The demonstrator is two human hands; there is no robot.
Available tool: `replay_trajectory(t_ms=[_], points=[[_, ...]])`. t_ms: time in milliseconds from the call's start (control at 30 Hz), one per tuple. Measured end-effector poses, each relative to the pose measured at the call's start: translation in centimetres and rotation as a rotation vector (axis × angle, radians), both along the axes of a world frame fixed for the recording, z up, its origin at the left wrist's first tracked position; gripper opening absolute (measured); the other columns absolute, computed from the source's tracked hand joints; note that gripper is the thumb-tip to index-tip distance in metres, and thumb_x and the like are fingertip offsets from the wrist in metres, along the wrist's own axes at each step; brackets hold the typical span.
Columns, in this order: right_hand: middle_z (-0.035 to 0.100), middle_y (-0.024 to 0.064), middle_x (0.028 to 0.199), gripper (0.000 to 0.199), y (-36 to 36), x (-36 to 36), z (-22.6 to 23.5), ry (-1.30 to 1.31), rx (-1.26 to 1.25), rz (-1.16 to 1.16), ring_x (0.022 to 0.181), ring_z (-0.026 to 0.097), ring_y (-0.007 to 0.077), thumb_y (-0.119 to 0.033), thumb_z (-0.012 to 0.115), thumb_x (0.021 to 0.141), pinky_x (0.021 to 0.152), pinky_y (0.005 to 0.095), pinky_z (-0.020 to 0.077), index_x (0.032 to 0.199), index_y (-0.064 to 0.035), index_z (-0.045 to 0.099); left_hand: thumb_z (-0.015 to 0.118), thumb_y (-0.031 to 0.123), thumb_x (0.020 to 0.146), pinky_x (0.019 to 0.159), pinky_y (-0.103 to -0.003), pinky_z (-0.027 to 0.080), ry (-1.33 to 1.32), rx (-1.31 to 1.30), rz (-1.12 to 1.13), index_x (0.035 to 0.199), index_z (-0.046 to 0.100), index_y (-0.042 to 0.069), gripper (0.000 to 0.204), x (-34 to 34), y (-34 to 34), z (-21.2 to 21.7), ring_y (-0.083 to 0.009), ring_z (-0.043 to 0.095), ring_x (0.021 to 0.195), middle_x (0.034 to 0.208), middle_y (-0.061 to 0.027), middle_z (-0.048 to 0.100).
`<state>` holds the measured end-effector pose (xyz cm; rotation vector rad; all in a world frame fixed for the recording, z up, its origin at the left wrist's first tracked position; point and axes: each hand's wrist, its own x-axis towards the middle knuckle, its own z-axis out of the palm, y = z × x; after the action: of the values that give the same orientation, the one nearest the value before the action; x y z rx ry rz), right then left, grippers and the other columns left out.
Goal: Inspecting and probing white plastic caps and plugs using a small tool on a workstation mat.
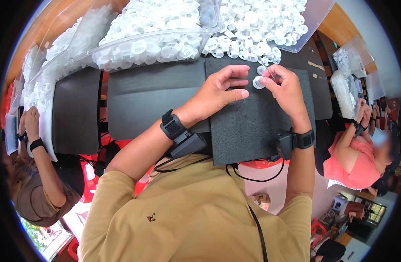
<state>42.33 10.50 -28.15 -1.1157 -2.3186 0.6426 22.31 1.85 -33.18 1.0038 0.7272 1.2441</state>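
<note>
Above the dark foam mat [248, 131], my right hand [284, 86] is closed in a pinch. A thin, pointed metal tool [266, 67] sticks out of its grip toward the far side; its exact kind is hard to make out. At the same fingertips is a small round white plastic part [258, 82], and another white part [261, 70] lies just beyond it. My left hand [226, 87] hovers to the left with its fingers apart and nothing in it, thumb and fingertips pointing toward the right hand.
A heap of white plastic parts [253, 26] spills from a tipped clear bin [319, 15] onto the dark table [157, 96]. Left of it stands a clear bin full of parts [157, 50]. Other people work at both sides, one in a brown shirt [39, 192], one in pink [355, 159].
</note>
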Motion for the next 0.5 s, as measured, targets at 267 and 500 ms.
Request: replay_trajectory(t_ms=[267, 500], points=[[0.064, 0.0034, 0.075, 0.013, -3.7, -2.7, 0.2, 0.597, -0.774, -0.068, 0.046, 0.044, 0.0021, -0.015, 0.065, 0.09, 0.04, 0.0167, 0.0296, 0.09, -0.0032, 0.059, 0.068, 0.005, 0.087, 0.094, -0.029, 0.048, -0.005, 0.044, 0.092, 0.124, 0.057, 0.001, 0.039, -0.4, 0.1, -0.1, -0.0148, 0.06, 0.107, 0.116, -0.0064, 0.063], [0.065, 0.0045, 0.076, 0.016, -4.1, -2.8, -1.5, 0.669, -0.8, -0.076, 0.046, 0.044, 0.0016, -0.019, 0.061, 0.093, 0.041, 0.0162, 0.03, 0.092, -0.0028, 0.06, 0.068, 0.007, 0.088, 0.093, -0.029, 0.049, -0.073, -0.007, 0.094, 0.119, 0.06, 0.001, 0.032, -0.2, 0.0, -0.5, -0.014, 0.061, 0.105, 0.113, -0.0076, 0.065]])
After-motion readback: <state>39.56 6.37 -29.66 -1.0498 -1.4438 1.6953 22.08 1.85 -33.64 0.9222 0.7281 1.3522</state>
